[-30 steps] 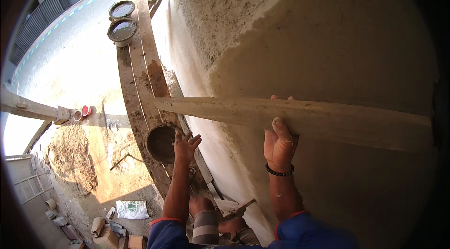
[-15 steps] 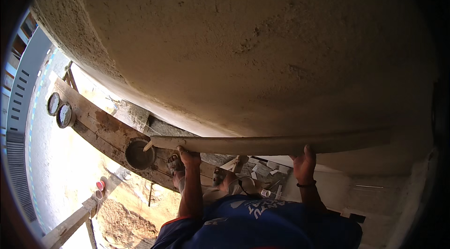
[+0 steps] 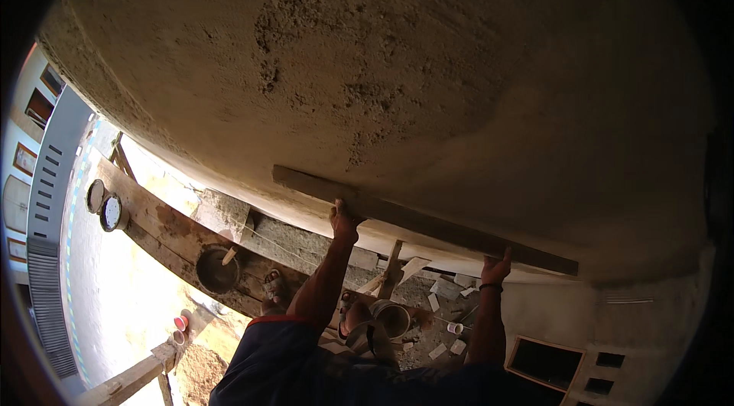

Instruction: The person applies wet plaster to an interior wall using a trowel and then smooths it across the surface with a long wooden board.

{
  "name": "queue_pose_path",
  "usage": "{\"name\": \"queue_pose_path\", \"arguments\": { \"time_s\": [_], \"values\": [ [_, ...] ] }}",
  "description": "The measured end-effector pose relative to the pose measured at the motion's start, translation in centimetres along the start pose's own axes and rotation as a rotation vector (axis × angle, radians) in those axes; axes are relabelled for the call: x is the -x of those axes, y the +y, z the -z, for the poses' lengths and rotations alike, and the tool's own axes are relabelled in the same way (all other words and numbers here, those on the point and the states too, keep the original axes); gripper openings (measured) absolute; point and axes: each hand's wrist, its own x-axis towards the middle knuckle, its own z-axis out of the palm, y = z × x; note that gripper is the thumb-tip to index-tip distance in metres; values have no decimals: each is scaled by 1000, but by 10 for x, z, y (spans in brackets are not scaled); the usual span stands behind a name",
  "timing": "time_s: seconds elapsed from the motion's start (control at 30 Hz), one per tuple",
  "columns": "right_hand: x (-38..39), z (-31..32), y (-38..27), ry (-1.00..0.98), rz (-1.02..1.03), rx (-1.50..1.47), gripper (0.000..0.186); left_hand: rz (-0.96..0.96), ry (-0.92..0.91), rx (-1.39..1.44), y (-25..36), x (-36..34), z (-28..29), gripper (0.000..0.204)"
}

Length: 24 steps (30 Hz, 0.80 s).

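A long straight plasterer's board [image 3: 428, 224] lies along the rough plastered wall [image 3: 466, 92], its left end higher than its right. My left hand [image 3: 345, 221] grips its lower edge left of the middle, the thumb upward. Toward the right end, my right hand [image 3: 497, 264] with a dark wristband grips the same edge. Both arms stretch forward. The wall shows coarse pitted patches of mortar above the board and smoother areas around it. Whether the board's whole length touches the wall is hard to tell.
My sandalled feet stand on a plank scaffold [image 3: 172, 219]. On it are a round mortar basin [image 3: 218, 270] with a wooden handle [image 3: 230, 255], two buckets [image 3: 112, 213] at far left and another bucket [image 3: 392, 319] near my feet. Rubble [image 3: 443, 289] lies below right; a wooden rail [image 3: 118, 387] is lower left.
The board has gone from nearly level to slanted, its left end raised and its right end lowered. My left hand has moved up and right; my right hand is slightly lower.
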Motion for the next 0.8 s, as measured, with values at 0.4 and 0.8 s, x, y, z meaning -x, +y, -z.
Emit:
{"name": "queue_pose_path", "arguments": {
  "time_s": [0.4,0.8],
  "values": [
    [-25,-32,-9,-16,-34,-257,37,-267,36,-28,53,27,-75,52],
    [97,-239,-133,-135,-31,-384,43,-615,173,-218,312,73,-196,65]
  ]
}}
